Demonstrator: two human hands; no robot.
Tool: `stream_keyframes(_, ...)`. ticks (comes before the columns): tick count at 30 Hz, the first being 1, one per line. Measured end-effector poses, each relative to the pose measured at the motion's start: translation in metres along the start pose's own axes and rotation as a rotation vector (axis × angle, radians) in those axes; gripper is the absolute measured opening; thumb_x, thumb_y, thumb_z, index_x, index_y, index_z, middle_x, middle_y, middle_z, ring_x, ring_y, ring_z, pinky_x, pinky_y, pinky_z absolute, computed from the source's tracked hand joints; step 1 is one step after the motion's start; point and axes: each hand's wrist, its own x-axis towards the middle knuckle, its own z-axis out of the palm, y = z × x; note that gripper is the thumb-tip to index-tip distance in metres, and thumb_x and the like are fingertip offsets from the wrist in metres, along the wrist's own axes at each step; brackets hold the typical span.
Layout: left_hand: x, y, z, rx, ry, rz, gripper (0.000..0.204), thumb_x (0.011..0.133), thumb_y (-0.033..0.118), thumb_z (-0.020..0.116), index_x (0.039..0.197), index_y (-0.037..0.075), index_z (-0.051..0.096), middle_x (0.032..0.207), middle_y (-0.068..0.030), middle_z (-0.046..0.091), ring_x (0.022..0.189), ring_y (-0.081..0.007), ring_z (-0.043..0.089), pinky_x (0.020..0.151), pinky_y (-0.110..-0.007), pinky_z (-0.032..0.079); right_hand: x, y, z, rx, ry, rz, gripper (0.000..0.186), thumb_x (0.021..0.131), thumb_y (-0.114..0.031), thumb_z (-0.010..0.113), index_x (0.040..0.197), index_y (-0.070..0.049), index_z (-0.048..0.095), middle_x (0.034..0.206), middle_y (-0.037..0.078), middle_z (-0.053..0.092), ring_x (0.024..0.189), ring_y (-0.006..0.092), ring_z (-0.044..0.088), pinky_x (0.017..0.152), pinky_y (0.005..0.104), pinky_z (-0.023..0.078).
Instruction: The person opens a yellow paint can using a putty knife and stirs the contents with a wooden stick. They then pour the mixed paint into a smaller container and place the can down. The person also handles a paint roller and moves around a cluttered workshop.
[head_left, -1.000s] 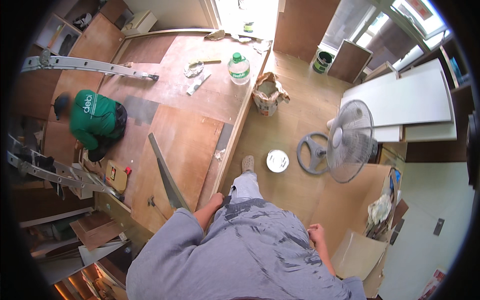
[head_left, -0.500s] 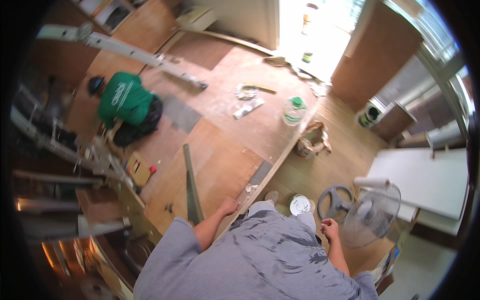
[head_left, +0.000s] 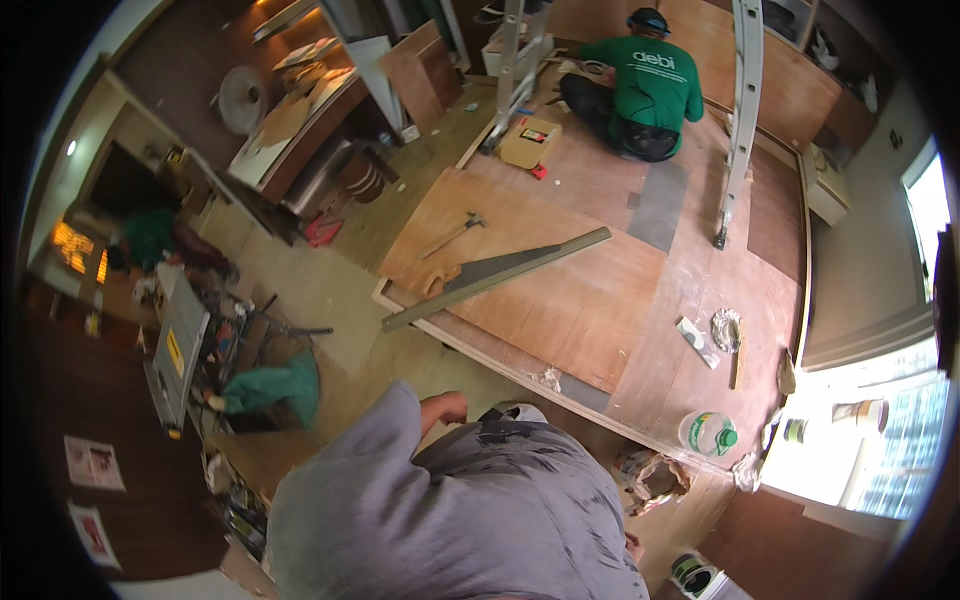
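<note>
My left hand (head_left: 443, 408) hangs beside my waist with its fingers curled, and nothing shows in it. Only a sliver of my right hand (head_left: 634, 547) shows past my grey shirt, its fingers hidden. Ahead of me is a low wooden platform (head_left: 500, 300) covered with plywood. Nearest my left hand, a long metal straightedge (head_left: 500, 278) lies slantwise across its front corner. Partly under that bar is a handsaw (head_left: 490, 270) with a wooden handle. A hammer (head_left: 458, 232) lies farther back. Near my right side sits a crumpled, stained bag (head_left: 650, 478).
A co-worker in green (head_left: 655, 90) crouches on the platform beside a ladder leg (head_left: 742, 120). A large plastic bottle (head_left: 707, 433) and a tape roll (head_left: 727, 327) are at right. On the left are a table saw (head_left: 180, 345), a green-clad person (head_left: 155, 240) and green cloth (head_left: 275, 390).
The view has swung left, bringing the table saw side into sight; the fan and white tub have left it. My left hand is off the platform edge, and my right hand is mostly hidden.
</note>
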Motion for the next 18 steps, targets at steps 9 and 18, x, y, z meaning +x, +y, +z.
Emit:
stream_keyframes(9, -0.037, -0.07, 0.152, 0.018, 0.405, 0.218, 0.026, 0.082, 0.024, 0.068, 0.092, 0.002, 0.076, 0.09, -0.0244, 0.071, 0.079, -0.0359, 0.072, 0.069, -0.042, 0.053, 0.056, -0.076, -0.018, -0.14, -0.197, 0.041, 0.009, 0.084, 0.0, 0.071, 0.091, 0.004, 0.068, 0.077, 0.009, 0.067, 0.056, 0.0136, 0.06, 0.049, 0.0254, 0.049)
stream_keyframes(18, -0.094, -0.163, 0.222, -0.172, 0.513, 0.063, 0.031, 0.084, 0.029, 0.065, 0.089, -0.001, 0.075, 0.085, -0.023, 0.071, 0.079, -0.037, 0.071, 0.07, -0.043, 0.053, 0.099, -0.039, 0.063, -0.685, -0.373, 0.091, 0.014, 0.077, -0.013, 0.079, 0.082, -0.001, 0.074, 0.073, 0.008, 0.07, 0.054, 0.0166, 0.063, 0.047, 0.0316, 0.05)
